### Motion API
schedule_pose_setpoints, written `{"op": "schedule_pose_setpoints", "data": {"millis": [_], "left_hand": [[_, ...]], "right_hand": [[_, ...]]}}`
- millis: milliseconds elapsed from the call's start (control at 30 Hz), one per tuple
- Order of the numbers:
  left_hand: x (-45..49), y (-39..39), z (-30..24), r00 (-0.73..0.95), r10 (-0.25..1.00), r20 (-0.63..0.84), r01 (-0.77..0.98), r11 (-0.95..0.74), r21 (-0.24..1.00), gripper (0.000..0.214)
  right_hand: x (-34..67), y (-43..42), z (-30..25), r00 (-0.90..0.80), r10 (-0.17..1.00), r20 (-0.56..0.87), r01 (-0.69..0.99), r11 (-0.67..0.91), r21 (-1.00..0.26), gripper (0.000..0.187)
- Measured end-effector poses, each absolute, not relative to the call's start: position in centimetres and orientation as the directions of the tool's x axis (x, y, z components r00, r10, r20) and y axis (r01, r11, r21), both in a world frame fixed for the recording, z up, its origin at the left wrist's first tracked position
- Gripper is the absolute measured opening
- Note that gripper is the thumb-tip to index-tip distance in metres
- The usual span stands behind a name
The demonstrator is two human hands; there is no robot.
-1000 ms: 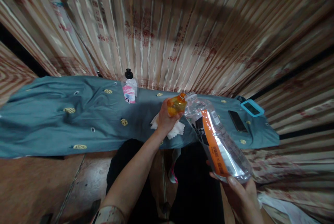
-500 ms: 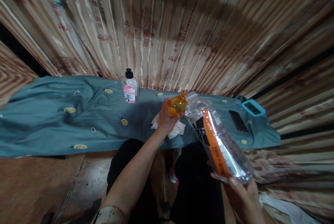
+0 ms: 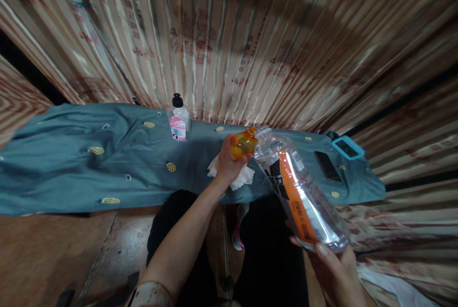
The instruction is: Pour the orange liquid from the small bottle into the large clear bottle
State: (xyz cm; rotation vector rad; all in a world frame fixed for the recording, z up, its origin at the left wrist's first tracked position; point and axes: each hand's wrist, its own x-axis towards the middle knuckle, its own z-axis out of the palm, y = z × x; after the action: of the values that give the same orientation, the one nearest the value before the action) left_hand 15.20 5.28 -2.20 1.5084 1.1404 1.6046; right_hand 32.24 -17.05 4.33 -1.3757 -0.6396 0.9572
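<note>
My left hand (image 3: 229, 160) is closed round a small amber bottle (image 3: 244, 143), tilted with its mouth up and to the right. My right hand (image 3: 334, 261) grips the base of a large clear plastic bottle (image 3: 304, 195) with an orange and silver label. That large bottle is tipped so its neck points up and left, meeting the mouth of the amber bottle. Whether liquid passes between them cannot be made out. Under my left hand a crumpled white cloth (image 3: 243, 178) lies on the teal cover.
A clear bottle with a black cap and pink label (image 3: 178, 125) stands at the back. A dark phone (image 3: 327, 166) and a blue-framed device (image 3: 348, 147) lie on the right of the teal cover (image 3: 71, 164). Pleated curtains (image 3: 222, 44) hang close behind.
</note>
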Motion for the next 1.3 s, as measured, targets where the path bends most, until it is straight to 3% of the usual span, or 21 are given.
{"op": "schedule_pose_setpoints", "data": {"millis": [133,600,867,1100,1300], "left_hand": [[15.21,5.33,-2.32,-0.137,0.892,0.432,0.106,-0.42,0.901,0.068],[15.13,5.17,-2.18,-0.124,0.9,0.419,0.098,-0.409,0.907,0.065],[15.21,5.27,-2.2,-0.128,0.9,0.417,0.098,-0.407,0.908,0.066],[15.36,5.26,-2.25,-0.147,0.891,0.429,0.094,-0.42,0.903,0.066],[15.28,5.21,-2.19,-0.138,0.887,0.441,0.092,-0.432,0.897,0.064]], "right_hand": [[32.31,-17.13,4.38,0.467,0.872,-0.148,-0.152,-0.085,-0.985,0.048],[32.67,-17.12,4.28,0.474,0.865,-0.165,-0.163,-0.098,-0.982,0.057],[32.3,-17.14,4.38,0.47,0.872,-0.136,-0.161,-0.067,-0.985,0.048],[32.57,-17.19,4.18,0.467,0.873,-0.14,-0.152,-0.077,-0.985,0.064],[32.09,-17.07,4.6,0.483,0.863,-0.147,-0.187,-0.062,-0.98,0.056]]}}
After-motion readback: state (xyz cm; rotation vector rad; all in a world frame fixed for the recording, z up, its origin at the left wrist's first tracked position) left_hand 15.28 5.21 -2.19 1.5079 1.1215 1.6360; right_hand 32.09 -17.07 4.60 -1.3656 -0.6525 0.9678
